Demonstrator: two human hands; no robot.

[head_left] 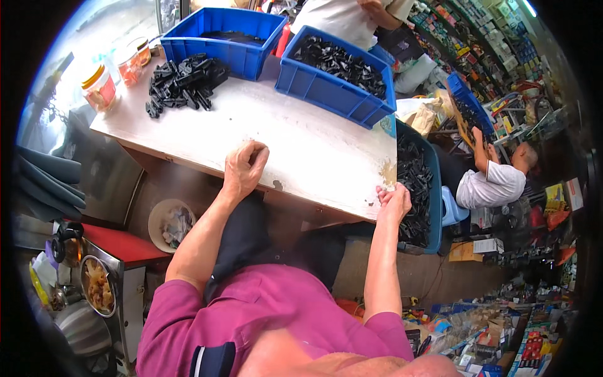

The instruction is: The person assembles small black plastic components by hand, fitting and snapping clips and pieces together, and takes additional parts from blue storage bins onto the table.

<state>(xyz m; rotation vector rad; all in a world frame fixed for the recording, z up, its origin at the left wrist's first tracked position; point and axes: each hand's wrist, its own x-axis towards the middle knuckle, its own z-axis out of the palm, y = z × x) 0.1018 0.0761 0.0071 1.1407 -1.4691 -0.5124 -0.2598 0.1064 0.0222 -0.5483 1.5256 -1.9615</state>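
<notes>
My left hand [246, 166] rests in a loose fist on the front edge of the pale worktable [295, 147]; the inside of the fist is hidden. At the table's right front corner is my right hand [394, 202], its fingers curled together. Whatever it may hold is too small to make out. A heap of black plastic parts [185, 81] lies at the table's far left, apart from both hands. Close by my right hand, a dark green tub [434, 207] beside the table is filled with similar black pieces.
Two blue crates [333, 94] [248, 60] with black parts stand along the back. Jars with orange lids [98, 88] line the left edge. A white bucket [169, 223] sits below the table. One person [493, 182] works at right; another [339, 22] stands behind the crates.
</notes>
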